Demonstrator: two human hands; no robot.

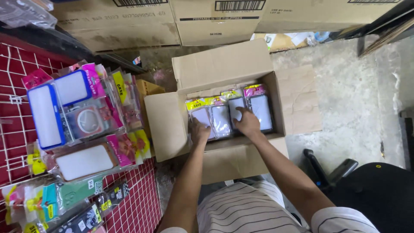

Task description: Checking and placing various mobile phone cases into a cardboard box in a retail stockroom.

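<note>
Both hands reach into an open brown cardboard box (224, 112) on the concrete floor: the left hand (199, 130) rests fingers-down on the clear plastic-wrapped phone cases with yellow header cards (211, 116) near the box's left wall. The right hand (248, 122) presses flat on the neighbouring packets with pink header cards (258, 108) toward the right wall. Neither grip is visibly closed round a packet; whether the fingertips pinch anything cannot be told. Handling the row well would seem to call for keeping the packets upright and squeezed together. Beside the box, more packaged cases in blue, pink and green (73, 125) hang on a red wire grid rack (138, 203). How deep the box is filled stays hidden behind its near flap.
</note>
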